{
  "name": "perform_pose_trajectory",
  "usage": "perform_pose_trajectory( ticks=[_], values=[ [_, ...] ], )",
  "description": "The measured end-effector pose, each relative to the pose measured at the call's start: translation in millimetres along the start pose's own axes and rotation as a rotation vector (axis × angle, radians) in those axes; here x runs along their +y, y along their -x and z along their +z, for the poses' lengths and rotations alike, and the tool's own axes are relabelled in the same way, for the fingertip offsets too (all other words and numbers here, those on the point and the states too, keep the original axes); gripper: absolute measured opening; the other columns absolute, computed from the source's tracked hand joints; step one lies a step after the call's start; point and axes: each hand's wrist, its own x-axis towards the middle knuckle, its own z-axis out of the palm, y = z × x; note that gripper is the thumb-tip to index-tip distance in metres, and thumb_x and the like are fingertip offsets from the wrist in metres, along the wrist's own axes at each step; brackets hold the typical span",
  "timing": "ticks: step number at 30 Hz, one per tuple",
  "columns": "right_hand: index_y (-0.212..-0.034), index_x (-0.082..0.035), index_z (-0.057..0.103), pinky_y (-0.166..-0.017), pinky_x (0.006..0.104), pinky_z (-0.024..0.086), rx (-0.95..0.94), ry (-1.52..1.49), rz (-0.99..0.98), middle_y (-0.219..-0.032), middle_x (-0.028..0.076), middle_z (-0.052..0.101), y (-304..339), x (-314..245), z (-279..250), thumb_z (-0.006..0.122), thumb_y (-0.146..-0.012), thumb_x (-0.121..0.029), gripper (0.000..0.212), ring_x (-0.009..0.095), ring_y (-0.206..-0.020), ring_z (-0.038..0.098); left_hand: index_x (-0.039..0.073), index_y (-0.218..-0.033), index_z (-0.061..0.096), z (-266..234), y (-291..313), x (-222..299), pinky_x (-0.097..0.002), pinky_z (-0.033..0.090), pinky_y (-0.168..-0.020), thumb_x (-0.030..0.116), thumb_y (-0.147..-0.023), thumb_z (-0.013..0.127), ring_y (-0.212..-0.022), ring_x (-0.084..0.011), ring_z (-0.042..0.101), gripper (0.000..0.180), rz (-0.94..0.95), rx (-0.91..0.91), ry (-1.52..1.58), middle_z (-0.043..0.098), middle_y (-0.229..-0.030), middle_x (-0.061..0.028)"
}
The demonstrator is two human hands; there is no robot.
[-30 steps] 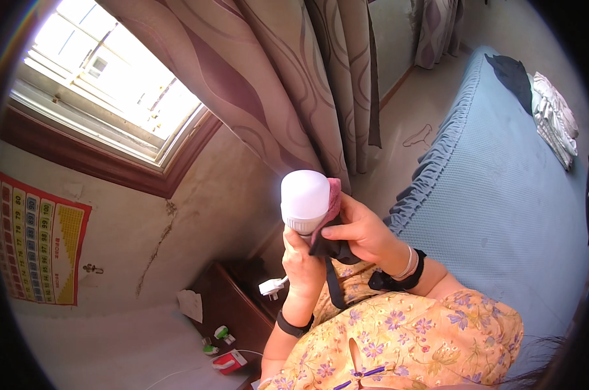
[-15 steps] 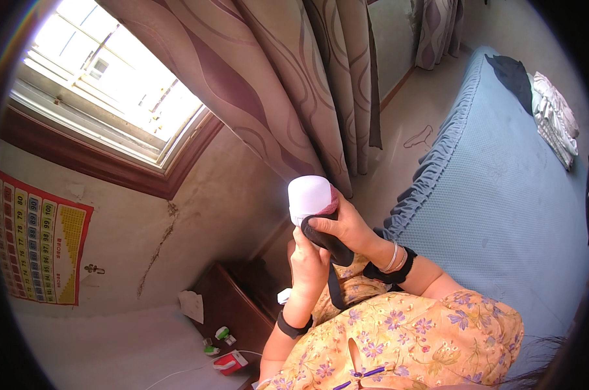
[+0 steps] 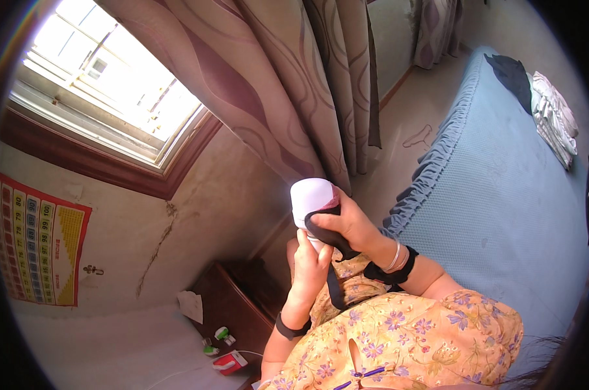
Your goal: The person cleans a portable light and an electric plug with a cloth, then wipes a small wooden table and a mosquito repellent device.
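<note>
A white, smooth, round-topped object (image 3: 310, 196) is held up in front of my body, with a white narrower part below. A dark pink patch (image 3: 331, 198) shows at its right side. Black cloth (image 3: 333, 239) lies against it and hangs down below my right hand. My right hand (image 3: 346, 224) is closed on this cloth, its thumb pressed across it. My left hand (image 3: 310, 263) wraps round the narrow lower part of the white object, fingertips touching just under its wide top. What exactly the object is, I cannot tell.
A blue bed cover (image 3: 496, 195) with a ruffled edge spreads on the right, folded clothes (image 3: 554, 120) at its far end. Patterned curtains (image 3: 268, 84) hang ahead, beside a bright window (image 3: 112, 71). A dark wooden cabinet (image 3: 232, 296) stands at left, near a red box (image 3: 229, 364).
The black cloth has shifted in my right hand, and its lower end now hangs looser. More of the white narrow part shows above my left hand. Both hands remain nearly in place.
</note>
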Motion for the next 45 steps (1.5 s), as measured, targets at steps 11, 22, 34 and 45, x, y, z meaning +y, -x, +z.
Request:
perform_pose_trajectory(
  ticks=[11,22,34,45],
  values=[
    [-0.121,-0.001,0.039,-0.090,0.0286,0.039,0.148,0.285,-0.190,-0.107,0.007,0.052,0,-1,-1,0.082,-0.065,-0.025,0.074,0.015,-0.101,0.048,0.000,-0.124,0.036,-9,-6,1,-0.0321,0.049,-0.058,0.003,-0.082,0.054,-0.064,-0.0229,0.061,0.046,0.268,-0.017,-0.170,0.060,-0.082,-0.0100],
    [-0.125,-0.002,0.041,-0.091,0.0291,0.040,-0.176,-0.387,0.036,-0.112,0.008,0.052,0,-4,-6,0.075,-0.067,-0.010,0.067,0.016,-0.103,0.049,0.007,-0.106,0.040,-23,-1,27,-0.0169,0.027,-0.038,0.019,-0.086,0.056,-0.044,-0.0046,0.034,0.028,-0.405,-0.507,1.077,0.047,-0.071,-0.0032],
    [-0.116,-0.001,0.045,-0.089,0.0279,0.041,0.116,-0.042,-0.065,-0.106,0.006,0.053,0,11,7,0.079,-0.067,-0.017,0.062,0.014,-0.099,0.049,0.000,-0.126,0.031,-8,-3,-8,-0.0327,0.045,-0.048,0.004,-0.082,0.055,-0.055,-0.0255,0.058,0.050,0.345,0.033,-0.287,0.059,-0.075,-0.0148],
    [-0.129,-0.003,0.037,-0.093,0.0307,0.039,-0.250,-0.470,-0.004,-0.113,0.007,0.051,-1,1,-7,0.078,-0.063,-0.015,0.079,0.017,-0.104,0.049,0.005,-0.114,0.039,-25,0,11,-0.0174,0.021,-0.033,0.032,-0.085,0.057,-0.037,-0.0032,0.027,0.043,-0.420,-0.724,1.404,0.044,-0.066,-0.0071]
  ],
)
